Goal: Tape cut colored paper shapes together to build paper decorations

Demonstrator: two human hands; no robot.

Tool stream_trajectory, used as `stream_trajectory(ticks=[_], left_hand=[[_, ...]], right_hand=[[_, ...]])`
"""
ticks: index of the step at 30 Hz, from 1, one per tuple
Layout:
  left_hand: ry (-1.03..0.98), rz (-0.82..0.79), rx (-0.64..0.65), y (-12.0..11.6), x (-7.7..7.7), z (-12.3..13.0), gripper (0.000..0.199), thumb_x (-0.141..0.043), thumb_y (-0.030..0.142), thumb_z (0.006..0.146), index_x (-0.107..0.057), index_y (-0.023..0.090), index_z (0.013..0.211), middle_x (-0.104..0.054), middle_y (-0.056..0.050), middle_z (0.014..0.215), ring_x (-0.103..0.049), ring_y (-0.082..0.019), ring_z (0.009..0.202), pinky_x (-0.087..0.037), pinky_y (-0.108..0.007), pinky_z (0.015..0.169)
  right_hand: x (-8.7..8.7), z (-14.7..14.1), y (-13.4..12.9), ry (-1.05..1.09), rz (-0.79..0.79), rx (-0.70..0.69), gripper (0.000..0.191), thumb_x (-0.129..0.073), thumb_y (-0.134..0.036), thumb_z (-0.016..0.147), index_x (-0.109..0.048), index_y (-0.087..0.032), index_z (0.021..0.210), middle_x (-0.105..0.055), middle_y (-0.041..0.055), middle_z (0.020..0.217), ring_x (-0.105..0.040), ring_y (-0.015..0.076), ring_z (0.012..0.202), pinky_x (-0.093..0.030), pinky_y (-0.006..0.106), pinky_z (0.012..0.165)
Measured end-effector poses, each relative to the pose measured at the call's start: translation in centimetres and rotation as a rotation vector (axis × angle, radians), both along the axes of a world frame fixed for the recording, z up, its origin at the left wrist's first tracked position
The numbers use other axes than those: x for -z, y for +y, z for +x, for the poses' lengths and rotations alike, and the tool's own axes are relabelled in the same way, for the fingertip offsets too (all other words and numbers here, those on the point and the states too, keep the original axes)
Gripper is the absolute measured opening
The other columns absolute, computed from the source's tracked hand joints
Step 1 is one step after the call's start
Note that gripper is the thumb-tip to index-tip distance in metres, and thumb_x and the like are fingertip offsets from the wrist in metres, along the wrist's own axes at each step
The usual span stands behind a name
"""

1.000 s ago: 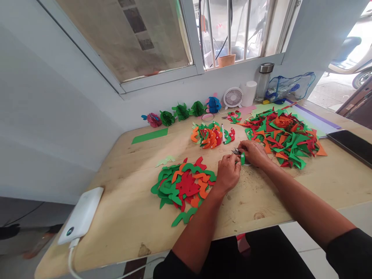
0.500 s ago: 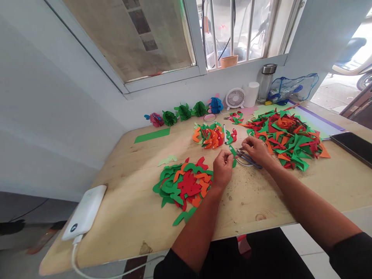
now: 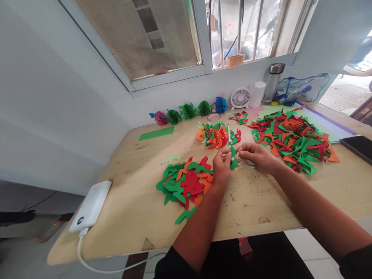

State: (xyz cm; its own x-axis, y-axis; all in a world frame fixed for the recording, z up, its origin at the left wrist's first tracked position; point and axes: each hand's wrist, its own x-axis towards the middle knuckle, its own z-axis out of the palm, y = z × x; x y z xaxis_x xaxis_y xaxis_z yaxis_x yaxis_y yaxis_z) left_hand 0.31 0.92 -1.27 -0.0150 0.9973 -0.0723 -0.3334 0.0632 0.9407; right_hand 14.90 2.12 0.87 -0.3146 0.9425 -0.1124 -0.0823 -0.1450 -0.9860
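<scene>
My left hand [image 3: 222, 164] is closed in a pinch on a green paper cutout [image 3: 233, 164] with small white patches on it. Close beside it, my right hand [image 3: 255, 155] has thumb and fingers pinched together by the cutout's edge; whatever lies between them is too small to name. Under the right hand shows part of a thin pale ring [image 3: 247, 164], and the scissors are hidden there. A pile of green, red and orange wavy cutouts [image 3: 186, 182] lies left of my left hand. Beyond the hands sit patched cutouts [image 3: 213, 135] and a white pen [image 3: 229, 133].
A heap of paper scraps [image 3: 293, 139] spreads on the right, near a phone [image 3: 359, 147]. Along the wall stand folded paper figures [image 3: 188, 110], a small fan [image 3: 240, 98] and a glass bottle [image 3: 273, 83]. A power bank [image 3: 90, 205] with a cable lies left.
My right hand has moved in toward the left one and now covers where the scissors showed. The left hand keeps the green cutout. The whole view has shifted slightly.
</scene>
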Motion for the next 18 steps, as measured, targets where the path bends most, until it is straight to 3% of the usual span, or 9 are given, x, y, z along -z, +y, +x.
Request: stream_trajectory(ticks=[11, 18], left_hand=[[-0.158, -0.037, 0.086, -0.9, -1.4, 0.1, 0.033, -0.062, 0.038, 0.075, -0.046, 0.019, 0.096, -0.055, 0.005, 0.054, -0.052, -0.009, 0.042, -0.036, -0.019, 0.042], [-0.143, -0.041, 0.155, -1.3, -1.7, 0.2, 0.034, -0.060, 0.039, 0.076, -0.045, 0.019, 0.099, -0.052, 0.006, 0.056, -0.046, -0.007, 0.039, -0.036, -0.020, 0.040]], right_hand=[[-0.9, -0.1, -0.4, 0.166, -0.058, -0.017, 0.027, -0.076, -0.037, 0.066, -0.059, -0.018, 0.075, -0.056, -0.0026, 0.063, -0.046, 0.0071, 0.053, -0.032, 0.020, 0.047], [-0.9, -0.3, -0.5, 0.215, -0.107, -0.016, 0.024, -0.077, -0.033, 0.066, -0.061, -0.018, 0.076, -0.056, -0.0032, 0.066, -0.049, 0.0069, 0.057, -0.040, 0.020, 0.055]])
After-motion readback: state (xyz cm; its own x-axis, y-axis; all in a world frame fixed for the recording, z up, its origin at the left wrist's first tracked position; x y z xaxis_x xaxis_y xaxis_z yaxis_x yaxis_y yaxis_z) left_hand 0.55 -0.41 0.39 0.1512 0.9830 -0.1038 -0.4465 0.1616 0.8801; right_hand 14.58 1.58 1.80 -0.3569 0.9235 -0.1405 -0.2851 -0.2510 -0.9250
